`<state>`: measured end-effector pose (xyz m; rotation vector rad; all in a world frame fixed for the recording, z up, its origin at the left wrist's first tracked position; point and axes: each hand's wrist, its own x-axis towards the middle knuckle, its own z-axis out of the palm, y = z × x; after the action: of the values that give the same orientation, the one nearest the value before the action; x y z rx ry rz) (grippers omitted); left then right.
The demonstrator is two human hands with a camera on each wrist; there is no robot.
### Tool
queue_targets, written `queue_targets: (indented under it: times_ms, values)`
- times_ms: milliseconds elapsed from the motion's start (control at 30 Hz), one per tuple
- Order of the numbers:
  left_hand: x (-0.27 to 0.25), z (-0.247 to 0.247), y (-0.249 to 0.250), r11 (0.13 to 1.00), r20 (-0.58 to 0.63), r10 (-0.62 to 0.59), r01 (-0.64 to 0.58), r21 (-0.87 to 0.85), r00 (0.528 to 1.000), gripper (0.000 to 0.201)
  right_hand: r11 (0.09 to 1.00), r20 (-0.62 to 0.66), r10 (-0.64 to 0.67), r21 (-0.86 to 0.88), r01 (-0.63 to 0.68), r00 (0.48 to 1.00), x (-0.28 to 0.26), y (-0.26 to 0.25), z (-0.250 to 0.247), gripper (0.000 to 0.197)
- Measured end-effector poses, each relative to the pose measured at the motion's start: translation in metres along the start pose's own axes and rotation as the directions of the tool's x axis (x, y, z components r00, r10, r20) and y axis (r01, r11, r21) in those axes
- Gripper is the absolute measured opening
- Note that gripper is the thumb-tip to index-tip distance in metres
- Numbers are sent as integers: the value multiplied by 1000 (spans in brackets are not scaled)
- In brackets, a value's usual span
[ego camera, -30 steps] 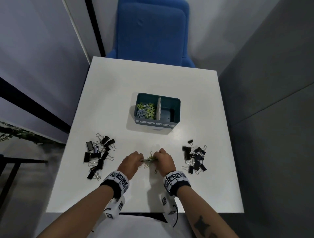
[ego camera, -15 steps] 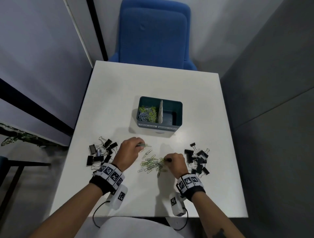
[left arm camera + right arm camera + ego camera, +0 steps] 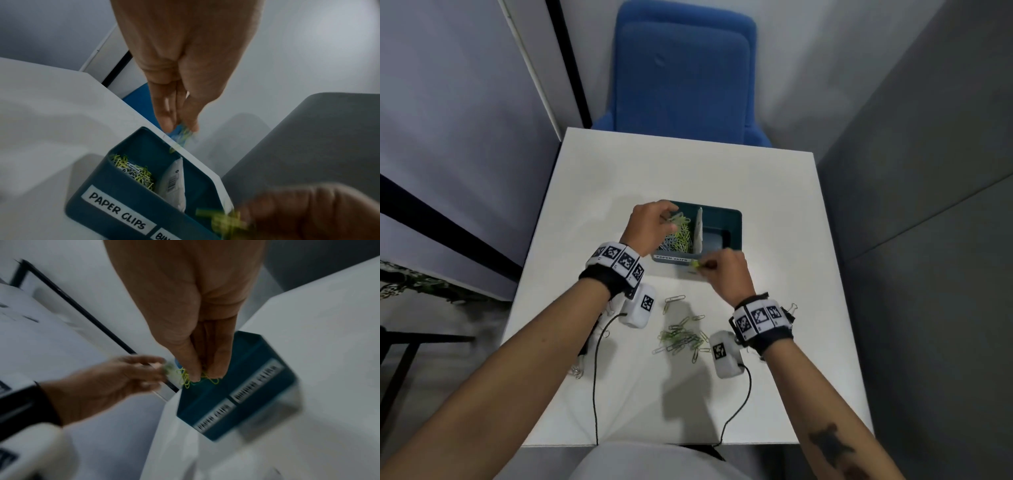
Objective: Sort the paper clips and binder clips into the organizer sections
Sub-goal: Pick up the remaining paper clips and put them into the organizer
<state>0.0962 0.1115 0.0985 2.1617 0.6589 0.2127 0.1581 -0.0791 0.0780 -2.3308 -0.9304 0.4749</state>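
White table (image 3: pixel 619 178) carries the teal organizer (image 3: pixel 732 226), the reference for all positions. Both hands have left the loose paper clips (image 3: pixel 681 337) lying near its front. Left hand (image 3: pixel 650 228), now above the section labelled PAPER CLIPS, pinches clips at its fingertips; right hand (image 3: pixel 729 274), at the front wall, pinches yellow-green clips. Judgement: delivery imminent; binder section appears empty.

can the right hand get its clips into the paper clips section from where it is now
Probably yes: the right hand, pinching paper clips, is at the organizer front wall, but the left hand is over that section.
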Motion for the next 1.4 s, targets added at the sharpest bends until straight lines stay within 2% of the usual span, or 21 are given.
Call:
queue_targets:
  times_ms: [67,200,267,367,467,567,667,733,800,900,967,1067,1167,1267,1400]
  values:
    - [-5,3,-7,999,19,-33,32,37,999,36,999,-21,-38,-30,38,999,20,-14,-7,6]
    - [-32,15,-30,991,-8,-42,42,130,999,25,997,-72,-66,-32,63,995,56,-37,-16,10]
    - [-46,26,-47,983,45,-70,62,172,996,24,998,-51,-60,-37,58,997,67,-43,-17,17]
    - [-66,46,-68,960,189,-139,86,265,972,25,995,-34,-65,-84,62,997,68,-41,-15,23]
    - [-85,70,-84,916,336,-190,44,398,922,47,988,-36,-115,-105,111,993,52,-21,-1,20]
    - [-106,96,-97,880,467,-202,-50,473,861,69,986,97,-55,-152,69,994,22,11,19,15]
    - [-127,115,-101,806,547,-143,-224,548,825,74,965,294,135,-257,-58,946,-11,50,38,24]
    - [-140,123,-101,785,566,-88,-293,546,820,72,940,330,212,-325,-100,920,-31,69,50,33]
    - [-150,126,-105,784,577,9,-363,503,817,70,935,336,204,-344,-81,920,-49,76,63,37]
    - [-161,127,-114,779,609,152,-474,412,778,68,944,382,111,-330,23,918,-73,70,84,41]
    - [-165,121,-118,791,578,223,-492,363,785,71,954,402,55,-292,71,914,-81,68,94,38]
    - [-170,108,-123,838,496,214,-419,349,841,61,978,378,35,-205,47,925,-85,72,95,34]
    - [-178,95,-123,904,455,72,-250,346,888,56,984,274,68,-175,-20,959,-93,85,86,40]
    - [-180,91,-119,935,462,-87,-87,343,883,54,984,271,140,-149,-103,952,-103,95,82,48]
    - [-174,104,-115,936,434,-142,-22,351,890,40,979,263,179,-138,-147,948,-102,90,92,23]
